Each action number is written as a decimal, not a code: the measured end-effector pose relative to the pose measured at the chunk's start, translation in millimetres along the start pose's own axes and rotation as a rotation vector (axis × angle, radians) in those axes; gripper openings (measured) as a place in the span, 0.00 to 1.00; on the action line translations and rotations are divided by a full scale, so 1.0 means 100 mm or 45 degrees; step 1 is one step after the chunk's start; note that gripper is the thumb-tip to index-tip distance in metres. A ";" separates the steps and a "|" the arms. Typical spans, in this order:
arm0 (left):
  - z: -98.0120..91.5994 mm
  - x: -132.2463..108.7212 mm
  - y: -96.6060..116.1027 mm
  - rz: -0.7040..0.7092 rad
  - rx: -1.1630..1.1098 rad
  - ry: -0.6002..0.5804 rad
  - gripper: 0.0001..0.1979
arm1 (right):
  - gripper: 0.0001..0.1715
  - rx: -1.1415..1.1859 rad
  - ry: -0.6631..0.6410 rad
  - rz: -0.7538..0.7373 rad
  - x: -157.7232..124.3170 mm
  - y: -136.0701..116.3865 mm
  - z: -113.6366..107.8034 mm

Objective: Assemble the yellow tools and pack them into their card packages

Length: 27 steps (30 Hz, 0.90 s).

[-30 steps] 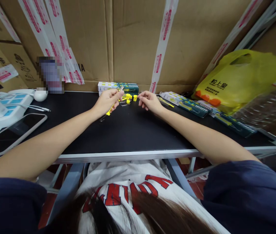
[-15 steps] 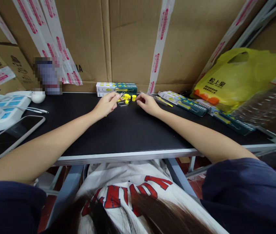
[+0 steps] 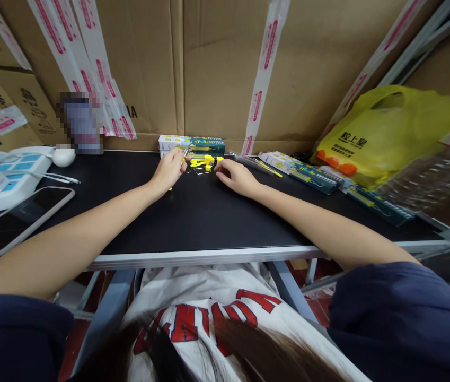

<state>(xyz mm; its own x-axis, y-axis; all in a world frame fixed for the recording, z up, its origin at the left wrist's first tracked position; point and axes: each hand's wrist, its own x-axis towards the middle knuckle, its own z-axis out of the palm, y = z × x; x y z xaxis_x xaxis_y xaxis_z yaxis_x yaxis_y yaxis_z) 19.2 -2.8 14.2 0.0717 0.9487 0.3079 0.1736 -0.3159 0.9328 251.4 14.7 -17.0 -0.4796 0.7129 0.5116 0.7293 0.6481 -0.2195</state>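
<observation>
My left hand (image 3: 169, 171) is closed around a thin yellow-and-metal wire tool (image 3: 185, 154); its metal end sticks up past the fingers and a bit of yellow shows below the palm. Just right of it lies a small pile of yellow plastic pieces (image 3: 204, 161) with bent metal wires, on the black tabletop (image 3: 193, 223). On the pile's right side is my right hand (image 3: 237, 178), fingers bent, with a gap between thumb and forefinger. A yellow piece (image 3: 220, 159) sits beside its fingertips; whether they touch cannot be made out.
Behind the pile stand printed boxes (image 3: 212, 142) against cardboard. Rightward lie a clear packet (image 3: 256, 164), more boxes (image 3: 308, 172) and a yellow bag (image 3: 391, 132). At left are a phone (image 3: 21, 220), a power strip (image 3: 29, 164) and cables (image 3: 58, 179).
My left hand has drawn slightly left, away from the pile, with the wire tool. My right hand has shifted a little left and its thumb and forefinger have parted more.
</observation>
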 end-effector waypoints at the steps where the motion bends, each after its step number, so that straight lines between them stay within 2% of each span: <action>1: 0.00 -0.01 0.00 0.009 0.009 -0.007 0.13 | 0.09 -0.048 -0.013 -0.033 0.03 -0.02 -0.01; 6: -0.01 -0.03 -0.06 0.132 0.067 -0.064 0.10 | 0.13 -0.401 -0.124 -0.187 0.44 -0.19 0.01; 9: 0.00 -0.04 -0.06 0.176 0.065 -0.118 0.10 | 0.13 -0.605 -0.266 -0.188 0.79 -0.29 0.08; 12: 0.03 -0.06 -0.03 0.184 0.060 -0.190 0.11 | 0.13 -0.714 -0.377 -0.132 1.02 -0.34 0.16; 20: 0.06 -0.12 -0.01 0.266 0.111 -0.271 0.09 | 0.17 -0.768 -0.454 -0.165 1.11 -0.36 0.21; 27: 0.06 -0.11 -0.01 0.219 0.129 -0.280 0.13 | 0.16 -0.759 -0.463 -0.142 1.14 -0.42 0.20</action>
<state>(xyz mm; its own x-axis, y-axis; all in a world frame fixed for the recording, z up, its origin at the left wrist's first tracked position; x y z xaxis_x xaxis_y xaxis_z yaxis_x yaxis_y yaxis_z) 23.8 -12.9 8.7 0.3175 0.8590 0.4016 0.2372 -0.4820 0.8435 156.2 73.7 34.2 -0.6241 0.7623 0.1716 0.7592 0.5396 0.3639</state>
